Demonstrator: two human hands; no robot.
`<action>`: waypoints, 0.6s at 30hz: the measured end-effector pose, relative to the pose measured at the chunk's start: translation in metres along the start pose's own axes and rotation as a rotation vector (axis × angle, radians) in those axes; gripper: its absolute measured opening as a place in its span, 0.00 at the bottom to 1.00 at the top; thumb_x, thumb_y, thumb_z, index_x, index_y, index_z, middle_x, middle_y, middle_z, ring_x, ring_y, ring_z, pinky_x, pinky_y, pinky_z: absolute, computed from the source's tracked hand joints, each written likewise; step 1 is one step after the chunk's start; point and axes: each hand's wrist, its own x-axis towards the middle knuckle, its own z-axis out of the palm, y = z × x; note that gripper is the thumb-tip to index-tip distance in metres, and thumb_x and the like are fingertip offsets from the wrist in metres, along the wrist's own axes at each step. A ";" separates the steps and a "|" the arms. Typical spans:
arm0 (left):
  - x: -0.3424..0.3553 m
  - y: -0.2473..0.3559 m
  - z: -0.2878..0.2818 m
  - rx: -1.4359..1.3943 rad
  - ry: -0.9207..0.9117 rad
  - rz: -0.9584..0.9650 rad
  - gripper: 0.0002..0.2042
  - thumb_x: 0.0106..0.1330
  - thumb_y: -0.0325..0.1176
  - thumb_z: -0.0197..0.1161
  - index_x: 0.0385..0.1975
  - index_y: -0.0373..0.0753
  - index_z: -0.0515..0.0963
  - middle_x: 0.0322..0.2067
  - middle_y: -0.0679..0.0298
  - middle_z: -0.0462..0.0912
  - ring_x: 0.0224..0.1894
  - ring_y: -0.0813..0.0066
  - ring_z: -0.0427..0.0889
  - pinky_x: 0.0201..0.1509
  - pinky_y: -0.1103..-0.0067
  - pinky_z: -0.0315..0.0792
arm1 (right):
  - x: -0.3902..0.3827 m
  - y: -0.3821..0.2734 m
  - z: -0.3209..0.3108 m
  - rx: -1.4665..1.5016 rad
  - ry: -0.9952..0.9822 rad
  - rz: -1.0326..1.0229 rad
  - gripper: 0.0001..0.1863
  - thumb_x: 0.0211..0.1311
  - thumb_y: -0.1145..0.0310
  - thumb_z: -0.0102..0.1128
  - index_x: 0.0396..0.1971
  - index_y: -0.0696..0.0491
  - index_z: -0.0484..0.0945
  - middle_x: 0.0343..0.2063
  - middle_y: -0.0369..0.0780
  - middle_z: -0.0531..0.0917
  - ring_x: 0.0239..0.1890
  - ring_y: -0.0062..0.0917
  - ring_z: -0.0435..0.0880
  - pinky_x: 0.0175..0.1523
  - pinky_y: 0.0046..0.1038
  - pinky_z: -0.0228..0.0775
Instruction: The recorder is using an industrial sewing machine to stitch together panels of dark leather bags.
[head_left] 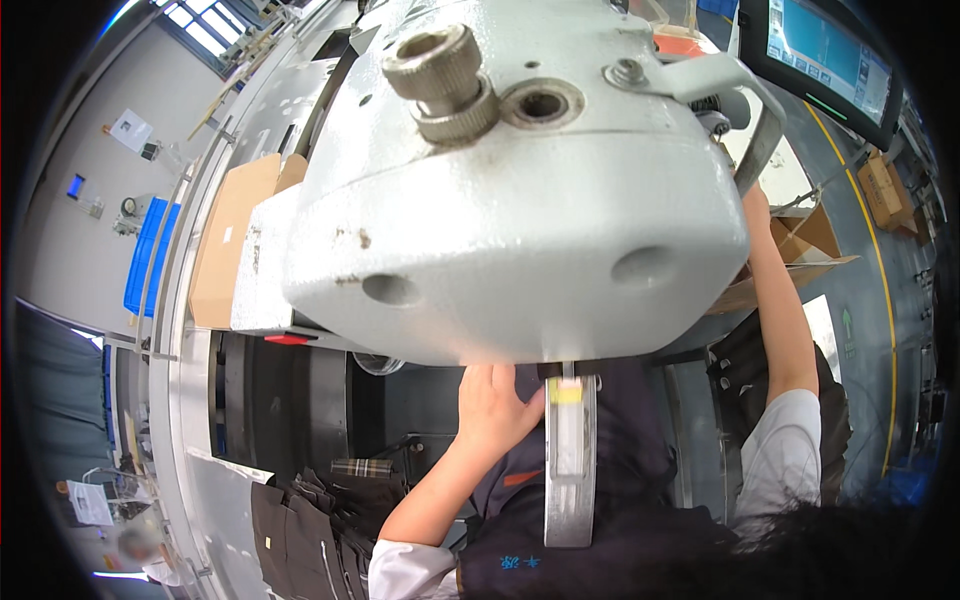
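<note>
A large white machine head (pixel 520 230), looking like an industrial sewing machine, fills the middle of the view and hides what lies beneath it. My left hand (pixel 492 408) reaches under its front edge, fingers stretched forward and thumb held apart; the fingertips are out of sight. Beside that thumb a narrow metal arm (pixel 571 470) with a yellow patch points toward me. My right hand (pixel 756 208) goes behind the machine's right side, near a bent metal lever (pixel 768 140). Its fingers are hidden, so I cannot see whether they grip anything.
Dark cloth pieces (pixel 310 530) are piled at lower left, and more dark cloth (pixel 735 385) hangs at right under my forearm. A cardboard box (pixel 235 240) stands left of the machine, and an open carton (pixel 810 240) at right. A screen (pixel 825 65) is at upper right.
</note>
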 end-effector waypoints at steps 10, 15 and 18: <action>-0.011 0.012 -0.021 0.104 -0.183 0.185 0.09 0.42 0.23 0.59 0.25 0.38 0.70 0.28 0.61 0.71 0.26 0.63 0.75 0.30 0.70 0.70 | -0.216 -0.053 -0.016 0.807 -0.552 0.218 0.11 0.68 0.66 0.48 0.40 0.59 0.73 0.23 0.41 0.74 0.24 0.21 0.70 0.34 0.25 0.65; -0.065 0.046 -0.079 0.098 -0.595 0.318 0.03 0.52 0.29 0.56 0.25 0.41 0.70 0.25 0.64 0.69 0.26 0.69 0.75 0.29 0.74 0.69 | -0.235 -0.120 -0.116 0.927 -0.592 0.052 0.12 0.67 0.67 0.45 0.38 0.58 0.75 0.26 0.40 0.77 0.24 0.26 0.74 0.33 0.28 0.67; -0.112 0.056 -0.110 -0.112 -0.685 0.295 0.04 0.52 0.30 0.55 0.25 0.42 0.69 0.26 0.66 0.69 0.25 0.70 0.74 0.30 0.75 0.71 | -0.218 -0.137 -0.152 0.643 -0.418 -0.676 0.13 0.57 0.62 0.59 0.35 0.55 0.74 0.25 0.40 0.77 0.25 0.34 0.76 0.30 0.28 0.68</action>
